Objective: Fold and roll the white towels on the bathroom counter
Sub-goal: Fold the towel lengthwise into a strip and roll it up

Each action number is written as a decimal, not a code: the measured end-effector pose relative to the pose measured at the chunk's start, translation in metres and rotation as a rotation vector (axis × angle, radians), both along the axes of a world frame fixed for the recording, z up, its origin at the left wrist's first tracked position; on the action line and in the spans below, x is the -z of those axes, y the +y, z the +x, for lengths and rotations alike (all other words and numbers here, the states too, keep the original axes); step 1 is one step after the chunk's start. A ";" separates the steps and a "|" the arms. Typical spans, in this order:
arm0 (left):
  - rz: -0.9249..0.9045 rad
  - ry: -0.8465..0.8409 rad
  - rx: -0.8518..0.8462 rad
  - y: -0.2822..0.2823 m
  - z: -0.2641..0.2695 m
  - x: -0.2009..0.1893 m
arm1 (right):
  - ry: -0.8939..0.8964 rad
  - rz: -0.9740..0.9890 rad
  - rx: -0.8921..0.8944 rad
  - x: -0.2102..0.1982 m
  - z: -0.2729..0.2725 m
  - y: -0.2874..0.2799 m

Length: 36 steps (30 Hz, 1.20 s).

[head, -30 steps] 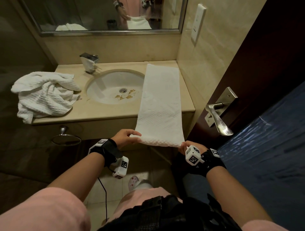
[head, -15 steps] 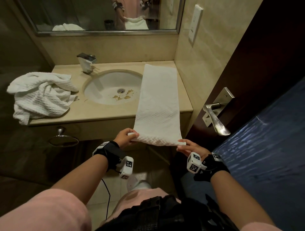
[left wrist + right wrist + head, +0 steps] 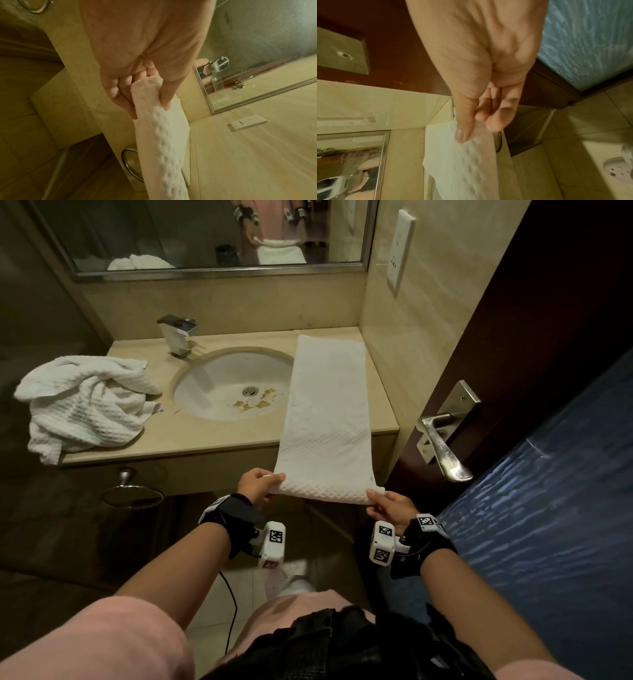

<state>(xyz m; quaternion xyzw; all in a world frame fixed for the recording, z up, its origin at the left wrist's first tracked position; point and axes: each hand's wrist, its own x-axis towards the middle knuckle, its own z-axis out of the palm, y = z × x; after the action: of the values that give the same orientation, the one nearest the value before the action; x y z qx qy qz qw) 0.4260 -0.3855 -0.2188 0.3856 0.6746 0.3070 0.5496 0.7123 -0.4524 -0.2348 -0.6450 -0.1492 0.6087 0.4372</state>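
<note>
At the left end of the bench (image 3: 205,436) a second towel (image 3: 85,402) lies in a crumpled heap, partly hanging over the edge, neither folded nor rolled. Right of the sink (image 3: 233,385), the strip (image 3: 325,412), a white towel already folded lengthwise into a long narrow band, lies flat from the back wall to the front edge, with its near end hanging off. The left hand (image 3: 257,484) pinches that end's left corner, its grip narrow, thumb on top and fingers beneath; the right hand (image 3: 390,506) pinches the right corner the same way. Judging by this, the folding of the first towel looks finished and its rolling is about to start; no roll has formed yet. The heap remains entirely undone.
</note>
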 end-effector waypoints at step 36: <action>-0.130 0.378 0.555 0.032 -0.015 -0.007 | -0.034 -0.374 0.025 0.019 0.012 0.039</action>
<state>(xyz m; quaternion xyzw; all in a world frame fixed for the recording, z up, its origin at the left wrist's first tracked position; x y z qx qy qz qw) 0.4106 -0.3532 -0.2115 0.5685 0.6522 0.0252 0.5008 0.7243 -0.4134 -0.2540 -0.7272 -0.0328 0.6092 0.3146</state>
